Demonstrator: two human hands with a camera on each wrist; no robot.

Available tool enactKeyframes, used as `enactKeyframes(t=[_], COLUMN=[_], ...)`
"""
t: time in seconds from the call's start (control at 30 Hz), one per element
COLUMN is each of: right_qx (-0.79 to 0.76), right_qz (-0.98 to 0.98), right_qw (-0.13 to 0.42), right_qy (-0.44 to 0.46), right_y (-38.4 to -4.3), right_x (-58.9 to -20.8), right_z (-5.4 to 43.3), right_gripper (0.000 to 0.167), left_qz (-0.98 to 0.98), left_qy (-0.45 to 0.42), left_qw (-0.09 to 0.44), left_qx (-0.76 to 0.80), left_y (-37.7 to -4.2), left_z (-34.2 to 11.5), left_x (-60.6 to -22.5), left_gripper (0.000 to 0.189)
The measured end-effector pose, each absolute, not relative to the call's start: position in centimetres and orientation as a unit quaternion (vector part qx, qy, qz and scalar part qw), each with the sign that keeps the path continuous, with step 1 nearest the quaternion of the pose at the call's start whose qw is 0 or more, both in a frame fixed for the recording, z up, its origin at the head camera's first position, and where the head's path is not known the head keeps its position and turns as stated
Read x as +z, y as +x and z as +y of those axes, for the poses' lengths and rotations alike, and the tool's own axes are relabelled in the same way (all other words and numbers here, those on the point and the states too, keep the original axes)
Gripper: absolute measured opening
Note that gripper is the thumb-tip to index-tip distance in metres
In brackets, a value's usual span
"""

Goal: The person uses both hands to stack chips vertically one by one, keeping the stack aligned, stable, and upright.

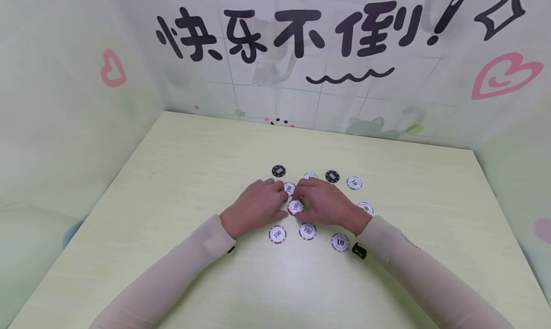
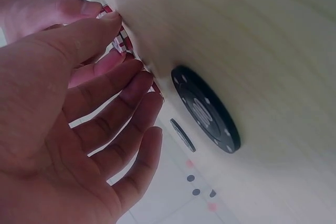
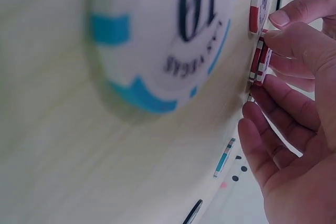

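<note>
A red-edged 100 poker chip (image 1: 295, 207) lies between my two hands, and the right wrist view shows stacked red-and-white chip edges (image 3: 261, 61) there. My right hand (image 1: 325, 202) pinches this small stack between thumb and index finger. From the left, my left hand (image 1: 260, 202) has its thumb and fingertips right at the chips, its other fingers loosely bent. Another 100 chip (image 1: 289, 189) lies just behind, partly covered by the left fingers. Two more 100 chips, one at left (image 1: 277, 234) and one at right (image 1: 307, 231), lie in front of the hands.
Black 100 chips lie behind the hands, one at left (image 1: 279, 170) and one at right (image 1: 332, 176). White-and-blue 10 chips lie around the right hand: one behind (image 1: 354, 182), one by the wrist (image 1: 366, 208), one in front (image 1: 340, 242). Printed cloth walls (image 1: 275, 94) border the table (image 1: 193, 176).
</note>
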State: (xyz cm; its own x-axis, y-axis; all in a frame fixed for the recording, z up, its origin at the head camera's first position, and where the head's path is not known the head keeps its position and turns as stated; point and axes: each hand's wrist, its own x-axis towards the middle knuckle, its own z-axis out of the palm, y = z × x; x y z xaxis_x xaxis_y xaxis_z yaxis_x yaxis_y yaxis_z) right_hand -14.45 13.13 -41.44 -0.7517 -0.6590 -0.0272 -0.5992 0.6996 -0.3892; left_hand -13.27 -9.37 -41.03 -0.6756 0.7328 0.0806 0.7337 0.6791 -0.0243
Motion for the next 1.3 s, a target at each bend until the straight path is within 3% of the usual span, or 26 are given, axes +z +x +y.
enactKeyframes(t=[0.4, 1.3], right_qx=[-0.201, -0.247], right_qz=[0.915, 0.93], right_qw=[0.077, 0.015], right_qy=[-0.34, -0.271], right_y=[-14.3, -12.5], right_x=[-41.2, -40.7], right_z=[14.3, 23.9], right_gripper=[0.034, 0.037], left_qz=[-0.912, -0.914], left_qy=[-0.407, -0.404], left_qw=[0.05, 0.049], left_qx=[0.0, -0.002], left_y=[-13.3, -13.4], left_z=[-9.3, -9.3], left_x=[-41.0, -41.1], left_gripper=[0.036, 0.033])
